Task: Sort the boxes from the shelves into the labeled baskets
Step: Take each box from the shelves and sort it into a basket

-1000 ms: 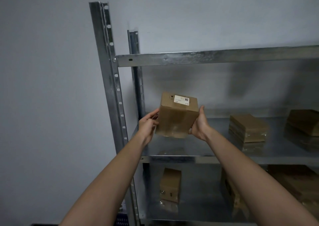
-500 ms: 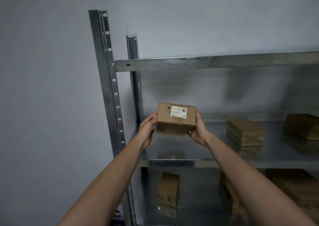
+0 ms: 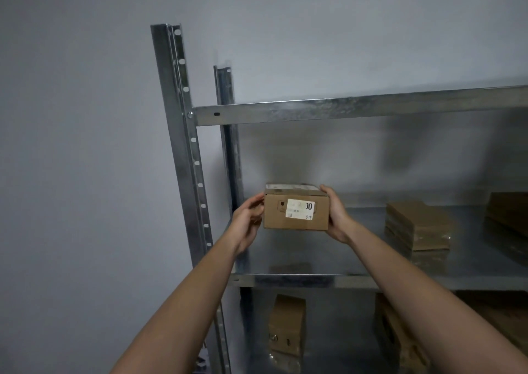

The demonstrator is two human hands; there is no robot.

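Grey wall (image 3: 71, 145) backs a galvanised steel shelving rack (image 3: 343, 112). Both forearms stretch forward and upward. Above the middle shelf (image 3: 300, 259), near its front left corner, the left hand (image 3: 247, 225) and right hand (image 3: 337, 216) clasp opposite ends of a small cardboard box (image 3: 295, 219), with its white label (image 3: 300, 208) facing the camera.

I hold the held box (image 3: 295, 213) between my left hand (image 3: 245, 221) at its left end and my right hand (image 3: 337, 216) at its right end, its label (image 3: 300, 208) facing me, above the left part of the middle shelf (image 3: 300, 259). On that shelf, a flat stack (image 3: 417, 225) lies to the right, and a far box (image 3: 508, 211) lies beyond it. The upper shelf (image 3: 343, 111) runs overhead. On the lower shelf (image 3: 337, 345), a standing box (image 3: 287, 325) sits below the held box. The front post (image 3: 180, 145) stands left of my left hand, and the rear post (image 3: 227, 133) stands behind it.
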